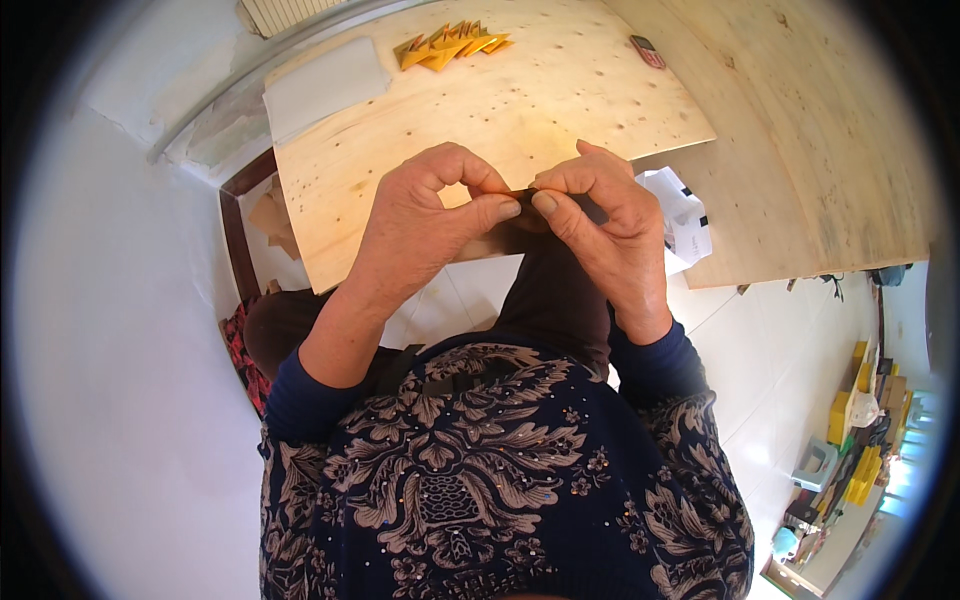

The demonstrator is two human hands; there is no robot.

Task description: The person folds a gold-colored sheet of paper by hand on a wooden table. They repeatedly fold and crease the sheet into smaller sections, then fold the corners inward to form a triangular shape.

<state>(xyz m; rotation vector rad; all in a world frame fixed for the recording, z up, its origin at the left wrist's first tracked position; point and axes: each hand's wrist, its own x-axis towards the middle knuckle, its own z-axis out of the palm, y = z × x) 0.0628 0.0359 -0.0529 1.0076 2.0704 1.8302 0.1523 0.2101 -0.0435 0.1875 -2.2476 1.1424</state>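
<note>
Evidently, in the head view, everything arranges itself around the plywood tabletop (560, 95). Above its near edge, the left hand (425, 210) and right hand (612, 215) meet, each with thumb and forefinger brought together on a small dark piece (523, 192), the other fingers loosely curled. A pinch from both ends suits something so slight: the tips keep it taut and level, and the palms stay out of the way. Its exact form is hard to make out, since the fingertips cover much of it and dark trousers (555, 290) lie behind.

Toward the tabletop's far edge sits a cluster of gold folded pieces (450, 46), well apart from the hands, which leaves the near part free for the forearms. A pale grey sheet (328, 88) lies flat at the tabletop's far left corner, and a handset (648, 52) rests near its right edge, both out of the hands' way. Just off its near right corner is a white bag (682, 220), within easy reach of the right hand.
</note>
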